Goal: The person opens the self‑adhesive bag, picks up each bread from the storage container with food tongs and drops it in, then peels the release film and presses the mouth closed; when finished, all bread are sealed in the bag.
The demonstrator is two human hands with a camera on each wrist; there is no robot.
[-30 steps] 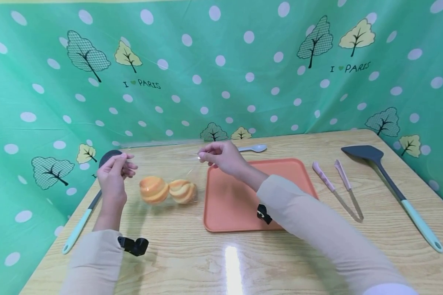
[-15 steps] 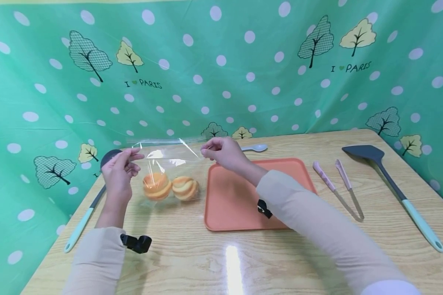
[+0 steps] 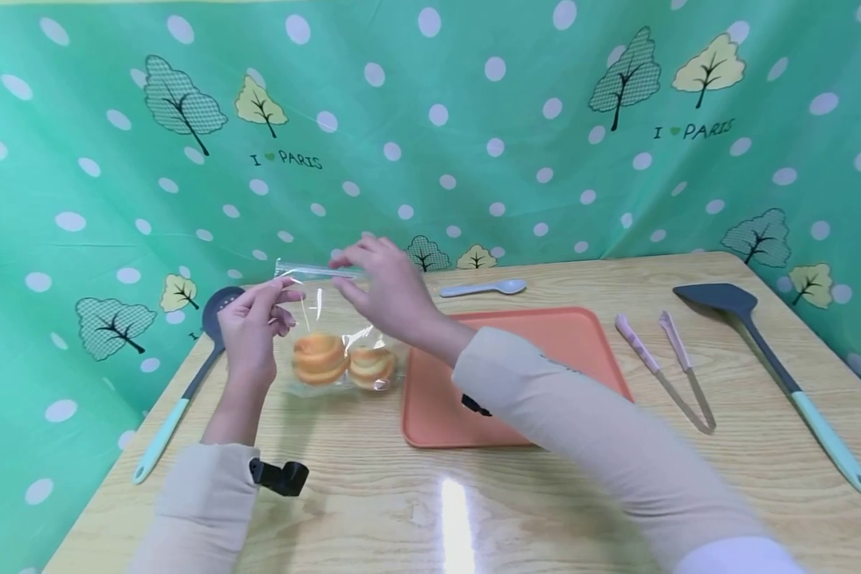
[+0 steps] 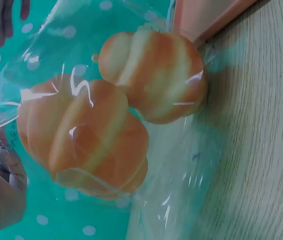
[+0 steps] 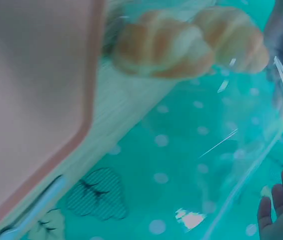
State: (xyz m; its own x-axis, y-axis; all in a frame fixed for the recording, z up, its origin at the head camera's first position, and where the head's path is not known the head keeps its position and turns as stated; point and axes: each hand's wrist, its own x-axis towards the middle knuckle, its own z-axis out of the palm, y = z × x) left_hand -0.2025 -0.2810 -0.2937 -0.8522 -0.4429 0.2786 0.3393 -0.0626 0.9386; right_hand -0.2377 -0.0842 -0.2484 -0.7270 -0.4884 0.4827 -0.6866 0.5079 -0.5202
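A clear zip-top plastic bag (image 3: 323, 307) hangs upright over the table's left half, its zip strip at the top. Inside are two round, swirled bread rolls (image 4: 86, 135), golden with pale stripes, side by side at the bottom. My left hand (image 3: 253, 323) pinches the bag's left edge below the zip, fingers curled on the film. At the zip strip's right end is my right hand (image 3: 391, 291), thumb and fingers parted. In the right wrist view its fingers (image 5: 280, 197) are loosely straight, beside the bag's top edge, with nothing gripped.
An orange tray (image 3: 430, 414) lies right of the bag, with a pale spoon (image 3: 482, 288) behind it. Further right are tongs (image 3: 663, 371) and a dark turner (image 3: 778, 371). A skimmer (image 3: 186, 391) lies at the far left. A green dotted curtain (image 3: 430, 119) hangs behind the table.
My right hand has let go of the bag's right edge and moved left and up to the zip strip, fingers parting. My left hand has shifted slightly right with the bag.
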